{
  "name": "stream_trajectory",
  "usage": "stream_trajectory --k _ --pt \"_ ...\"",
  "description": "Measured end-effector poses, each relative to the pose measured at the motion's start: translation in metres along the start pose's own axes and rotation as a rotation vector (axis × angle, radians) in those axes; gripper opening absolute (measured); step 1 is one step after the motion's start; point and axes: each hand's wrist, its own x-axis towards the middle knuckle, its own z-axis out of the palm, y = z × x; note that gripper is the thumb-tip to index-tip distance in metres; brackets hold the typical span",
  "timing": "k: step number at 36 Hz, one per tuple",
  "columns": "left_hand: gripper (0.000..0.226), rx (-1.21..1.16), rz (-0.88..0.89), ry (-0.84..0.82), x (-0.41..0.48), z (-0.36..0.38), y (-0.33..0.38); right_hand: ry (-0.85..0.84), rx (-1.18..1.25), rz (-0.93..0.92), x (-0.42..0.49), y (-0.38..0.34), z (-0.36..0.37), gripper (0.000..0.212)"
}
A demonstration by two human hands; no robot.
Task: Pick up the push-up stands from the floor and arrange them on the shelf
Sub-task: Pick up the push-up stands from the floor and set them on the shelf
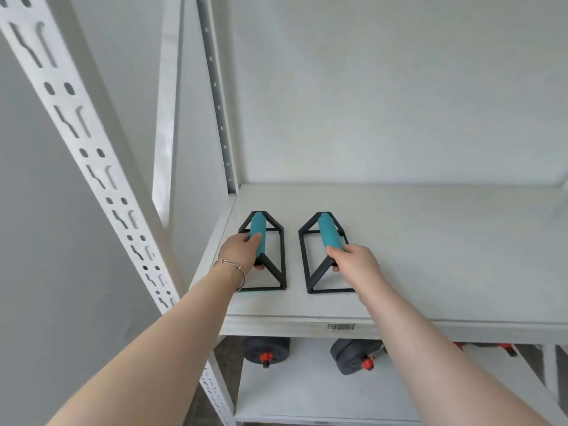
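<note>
Two push-up stands with black triangular frames and teal foam handles rest side by side on the white shelf [445, 247], near its left end. My left hand [242, 252], with a thin bracelet at the wrist, is wrapped around the near end of the left stand's handle [257, 230]. My right hand [353, 261] grips the near end of the right stand's handle [329, 233]. Both frames sit flat on the shelf board, their bases parallel and a short gap between them.
A white slotted upright [92, 155] of the rack runs diagonally at the left, another stands at the shelf's back left corner. On the lower shelf lie black dumbbells [267, 352] with orange collars. The shelf's front lip carries a barcode sticker [340, 327]. A white wall is behind.
</note>
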Motion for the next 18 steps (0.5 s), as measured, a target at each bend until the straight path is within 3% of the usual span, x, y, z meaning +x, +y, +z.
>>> stream_trajectory --k 7,11,15,18 --pt "0.024 -0.003 0.006 0.01 0.002 -0.001 -0.002 -0.03 -0.048 -0.007 -0.001 0.002 0.002 0.032" --pt "0.031 0.355 0.148 0.133 -0.005 0.0 0.001 0.013 -0.168 -0.095 -0.009 0.005 0.0 0.036" --pt "0.049 0.621 0.34 0.286 -0.027 0.02 -0.002 0.071 -0.229 -0.255 -0.02 0.015 -0.01 0.062" --pt "0.059 0.77 0.498 0.325 -0.05 0.036 -0.005 0.144 -0.352 -0.396 -0.033 0.026 -0.025 0.066"
